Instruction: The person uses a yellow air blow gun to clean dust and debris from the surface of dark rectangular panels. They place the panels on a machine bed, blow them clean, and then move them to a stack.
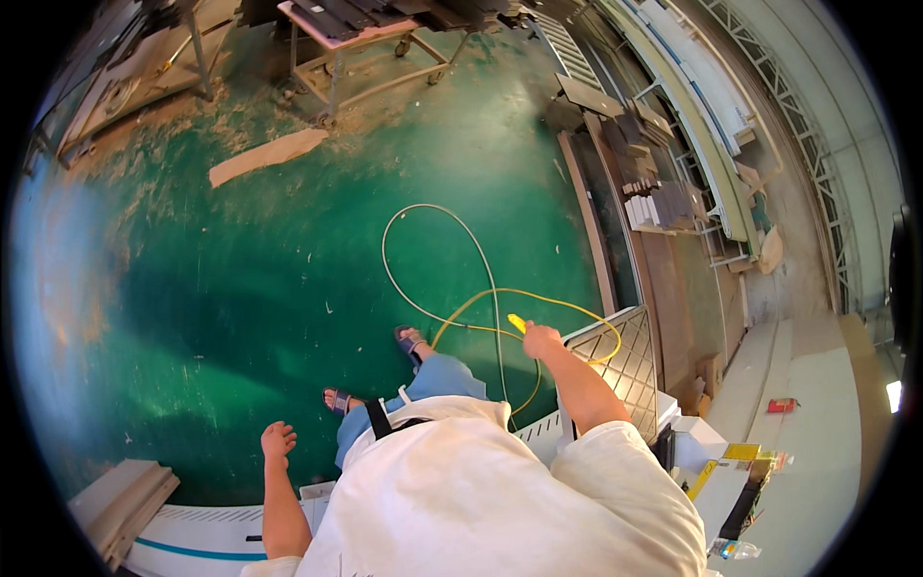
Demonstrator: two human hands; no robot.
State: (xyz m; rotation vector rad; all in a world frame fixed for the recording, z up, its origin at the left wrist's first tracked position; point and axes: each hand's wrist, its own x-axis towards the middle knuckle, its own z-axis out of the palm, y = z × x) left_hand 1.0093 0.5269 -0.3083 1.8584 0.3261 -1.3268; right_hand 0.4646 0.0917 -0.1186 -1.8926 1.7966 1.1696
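My right hand (543,341) is closed round a yellow air blow gun (517,323), its end pointing up and to the left. A yellow hose (558,300) loops across the floor beside it and runs on into a pale grey hose (468,223) lying in a wide loop ahead of me. My fingers hide where the gun meets the hose. My left hand (278,440) hangs free at my left side over the green floor, its fingers loosely bent and nothing in them. Near my right forearm is a panel with a grid pattern (630,351).
My sandalled feet (411,338) stand near the hoses. A wheeled trolley (332,72) carries dark boards ahead; a brown sheet (269,157) lies on the dusty floor. Stacked boards (663,207) line the right. A white machine (192,534) and a board pile (120,500) are at left.
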